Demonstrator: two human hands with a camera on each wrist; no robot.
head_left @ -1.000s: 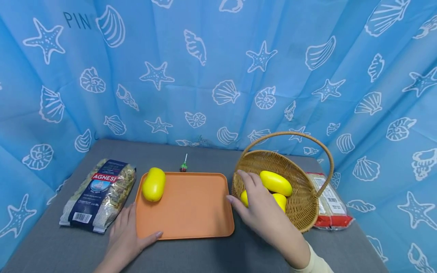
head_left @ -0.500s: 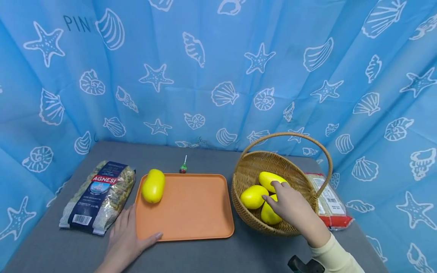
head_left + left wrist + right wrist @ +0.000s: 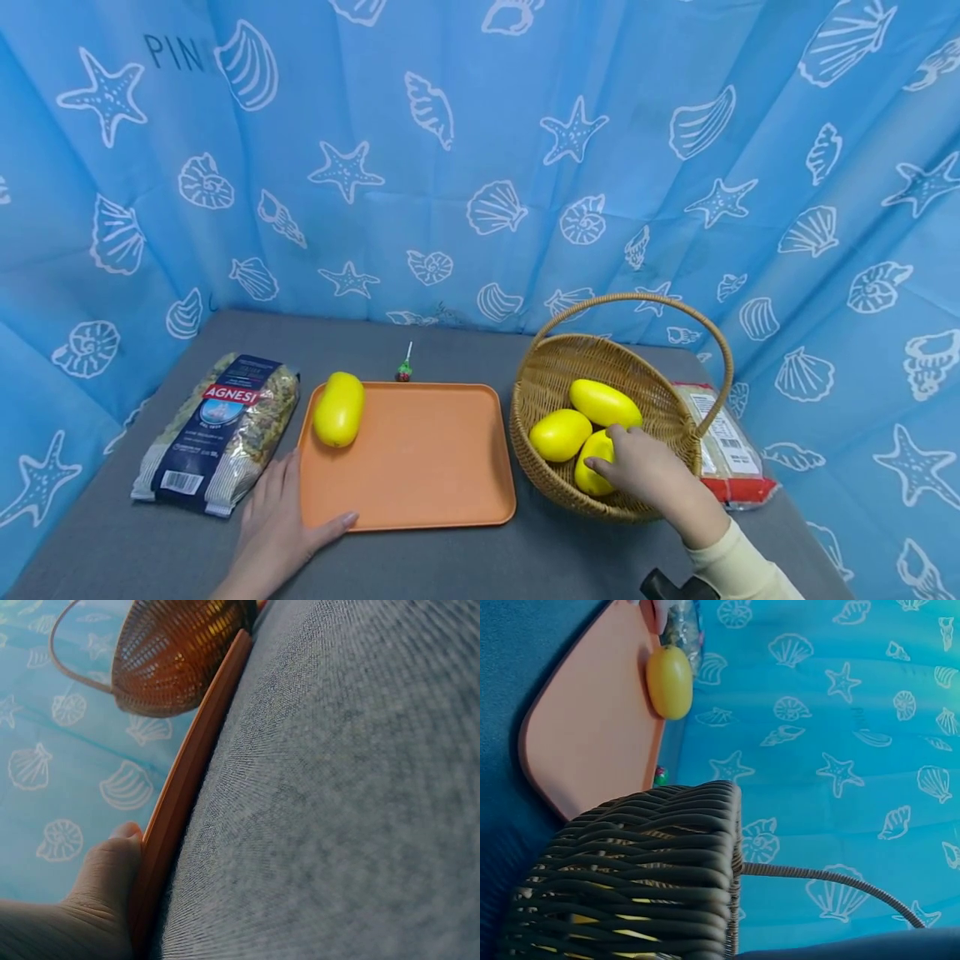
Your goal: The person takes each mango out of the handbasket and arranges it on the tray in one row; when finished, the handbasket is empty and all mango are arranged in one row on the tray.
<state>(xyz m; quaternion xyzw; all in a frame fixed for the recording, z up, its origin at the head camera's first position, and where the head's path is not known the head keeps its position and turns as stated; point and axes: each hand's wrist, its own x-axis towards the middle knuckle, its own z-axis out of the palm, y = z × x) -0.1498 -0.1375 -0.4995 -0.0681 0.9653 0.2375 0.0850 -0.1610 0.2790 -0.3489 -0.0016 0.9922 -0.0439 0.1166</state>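
On the left of the orange tray (image 3: 420, 458) lies a yellow mango (image 3: 339, 410). My left hand (image 3: 273, 517) spans the tray's near left corner, its fingers straight along the side and the thumb on the front rim. In the wicker basket (image 3: 536, 358) are three more mangoes: one at the back (image 3: 606, 403), one at the left (image 3: 559, 434) and one in front (image 3: 592, 475). My right hand (image 3: 648, 471) reaches over the basket's near rim and grips the front mango, thumb and fingertips on it, hiding its right side. The right wrist view has the basket's weave (image 3: 645, 870) across it.
An Agnesi pasta bag (image 3: 225, 425) lies left of the tray. Behind the tray is a small green lollipop (image 3: 404, 367) with a white stick. A red-and-white food packet (image 3: 727, 450) lies partly behind the basket, whose tall handle (image 3: 645, 296) arches up. A blue curtain (image 3: 450, 167) hangs behind.
My right hand has moved right from over the basket's left side, past the back mango, and down onto the front mango. The left hand stays at the tray corner.
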